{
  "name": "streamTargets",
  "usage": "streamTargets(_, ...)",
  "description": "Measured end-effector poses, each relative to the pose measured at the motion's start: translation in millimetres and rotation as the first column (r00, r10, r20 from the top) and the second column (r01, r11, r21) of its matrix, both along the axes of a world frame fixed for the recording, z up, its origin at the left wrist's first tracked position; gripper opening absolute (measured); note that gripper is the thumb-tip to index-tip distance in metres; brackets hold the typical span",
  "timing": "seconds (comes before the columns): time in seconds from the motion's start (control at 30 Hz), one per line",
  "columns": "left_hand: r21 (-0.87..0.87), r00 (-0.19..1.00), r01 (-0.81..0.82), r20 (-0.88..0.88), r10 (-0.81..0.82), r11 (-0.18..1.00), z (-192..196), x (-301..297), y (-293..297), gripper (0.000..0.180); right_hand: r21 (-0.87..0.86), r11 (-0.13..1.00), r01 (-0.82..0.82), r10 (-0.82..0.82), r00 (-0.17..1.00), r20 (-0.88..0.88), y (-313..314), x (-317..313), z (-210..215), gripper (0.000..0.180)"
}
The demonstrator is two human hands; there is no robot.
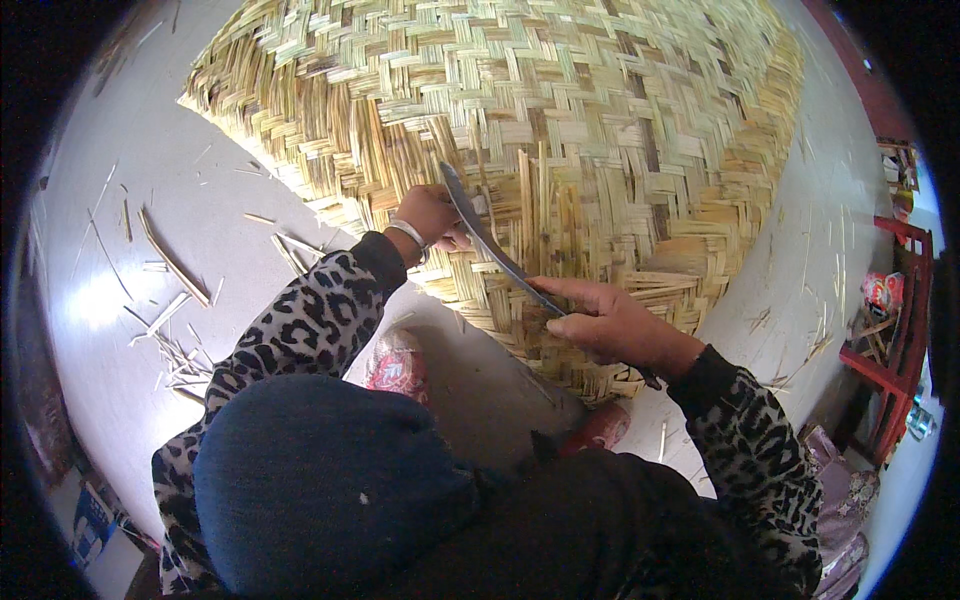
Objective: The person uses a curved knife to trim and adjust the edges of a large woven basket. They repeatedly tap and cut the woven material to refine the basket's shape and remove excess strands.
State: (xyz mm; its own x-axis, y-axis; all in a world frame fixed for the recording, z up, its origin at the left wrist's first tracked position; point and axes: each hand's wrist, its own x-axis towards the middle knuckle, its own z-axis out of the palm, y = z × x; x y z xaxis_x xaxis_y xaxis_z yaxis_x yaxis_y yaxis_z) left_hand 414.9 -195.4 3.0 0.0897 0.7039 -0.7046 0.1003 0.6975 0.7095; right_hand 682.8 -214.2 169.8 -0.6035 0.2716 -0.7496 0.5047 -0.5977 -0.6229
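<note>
A large woven bamboo mat (560,110) lies on the pale floor and fills the upper middle of the view. My right hand (610,322) grips a long curved knife (490,238) by its handle, and the blade runs up and to the left over the mat's near edge. My left hand (432,215), with a bangle at the wrist, pinches bamboo strips at the mat's edge right beside the blade's upper part. Both forearms wear leopard-print sleeves. My dark-clothed knees fill the bottom of the picture.
Loose bamboo slivers and offcuts (175,330) litter the floor at the left. My red patterned shoes (398,365) show below the mat's edge. A red wooden frame (895,350) with small items stands at the right rim.
</note>
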Motion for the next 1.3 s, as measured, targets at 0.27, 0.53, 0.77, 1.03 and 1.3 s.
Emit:
streamTargets(0.27, 0.050, 0.954, 0.135, 0.263, -0.143, 0.990, 8.4, -25.7, -5.1, 0.029, -0.021, 0.999, 0.025, -0.024, 0.999, 0.034, 6.0, 6.9, -1.7, 0.066)
streamTargets(0.53, 0.048, 0.969, -0.216, 0.130, 0.209, 0.975, -17.9, -5.7, -18.9, 0.022, -0.060, 0.997, 0.044, -0.050, 0.994, -0.097, 1.1, -14.4, -18.7, 0.061)
streamTargets(0.77, 0.063, 0.908, -0.374, 0.228, 0.352, 0.925, -29.8, 0.4, -25.0, 0.019, -0.237, 0.959, 0.159, -0.202, 0.964, -0.172, -2.2, -15.2, -29.1, 0.059)
streamTargets(1.03, 0.238, 0.930, -0.360, 0.018, 0.367, 0.902, -23.5, 16.7, -25.4, 0.015, -0.164, 0.972, 0.168, -0.194, 0.968, -0.161, -6.8, -24.4, -18.2, 0.059)
streamTargets(1.3, 0.306, 0.907, -0.304, -0.198, 0.373, 0.902, 8.9, 27.7, -29.1, 0.019, 0.141, 0.990, -0.027, 0.015, 0.996, 0.084, 23.0, -30.3, -26.1, 0.054)
